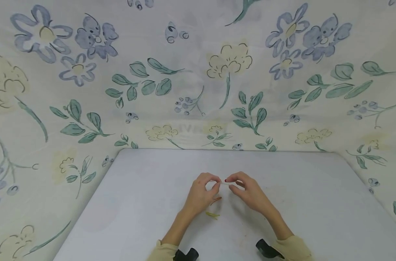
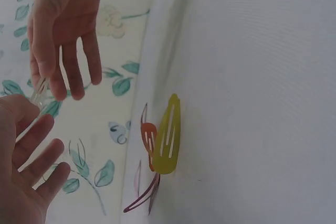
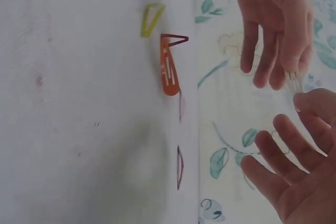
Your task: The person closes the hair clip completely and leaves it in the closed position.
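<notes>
A pale, whitish snap hair clip (image 1: 225,183) is stretched between both hands above the table. My left hand (image 1: 201,193) pinches one end between thumb and index finger, and my right hand (image 1: 250,191) pinches the other. In the right wrist view the white clip (image 3: 294,82) shows its slotted form, while fingertips cover both ends. Under the hands lie a yellow snap clip (image 2: 168,140), an orange one (image 3: 169,72), a dark red one (image 3: 178,39) touching the orange, a pink one (image 3: 182,106) and another dark red clip (image 3: 180,168). From the head, the hands hide some of these.
The white tabletop (image 1: 119,217) carries the loose clips just beneath and in front of the hands. Behind it and at the sides hangs a flower-patterned cloth (image 1: 191,72). Dark wrist cameras (image 1: 267,249) sit below each sleeve.
</notes>
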Tool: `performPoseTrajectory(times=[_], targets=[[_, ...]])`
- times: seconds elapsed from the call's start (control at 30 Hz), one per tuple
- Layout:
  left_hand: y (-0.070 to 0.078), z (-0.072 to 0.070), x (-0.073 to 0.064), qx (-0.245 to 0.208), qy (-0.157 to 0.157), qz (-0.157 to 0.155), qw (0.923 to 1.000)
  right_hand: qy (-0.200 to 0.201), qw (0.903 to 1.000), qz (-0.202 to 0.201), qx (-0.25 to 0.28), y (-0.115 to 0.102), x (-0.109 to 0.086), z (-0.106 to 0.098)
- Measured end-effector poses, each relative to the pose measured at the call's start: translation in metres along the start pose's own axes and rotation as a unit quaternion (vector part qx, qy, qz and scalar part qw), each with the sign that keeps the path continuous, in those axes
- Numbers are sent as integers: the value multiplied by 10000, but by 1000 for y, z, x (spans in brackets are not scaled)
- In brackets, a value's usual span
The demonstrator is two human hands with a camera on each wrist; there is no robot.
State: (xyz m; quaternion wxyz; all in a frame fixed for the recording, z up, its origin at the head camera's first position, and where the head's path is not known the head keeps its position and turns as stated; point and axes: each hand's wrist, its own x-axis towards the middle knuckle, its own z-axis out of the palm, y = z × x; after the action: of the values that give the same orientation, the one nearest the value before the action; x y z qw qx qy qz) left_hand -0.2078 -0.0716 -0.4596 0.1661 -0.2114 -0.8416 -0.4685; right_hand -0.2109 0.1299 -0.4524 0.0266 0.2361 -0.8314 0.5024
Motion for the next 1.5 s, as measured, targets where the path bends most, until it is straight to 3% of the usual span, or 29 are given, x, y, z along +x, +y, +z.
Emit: performPoseTrajectory(times=[0.37,0.77,1.03,1.27,1.5], targets=[[-6,1,9,-310,48,-222,9993,437,9988,-144,185,8,8,7],[-8,-7,-2,-420,-77,-250,9988,407,9986,-180,-282,0,4,12],[-6,-8,-3,-462,-171,-105,9987,369,9962,-231,-760,-4,-1,7],[-2,-6,-2,-469,-293,60,9985,312,9964,-60,-792,-6,-6,1],[-4,-4,-5,-401,-120,385,9984,251,9962,-79,-833,-8,-6,0]])
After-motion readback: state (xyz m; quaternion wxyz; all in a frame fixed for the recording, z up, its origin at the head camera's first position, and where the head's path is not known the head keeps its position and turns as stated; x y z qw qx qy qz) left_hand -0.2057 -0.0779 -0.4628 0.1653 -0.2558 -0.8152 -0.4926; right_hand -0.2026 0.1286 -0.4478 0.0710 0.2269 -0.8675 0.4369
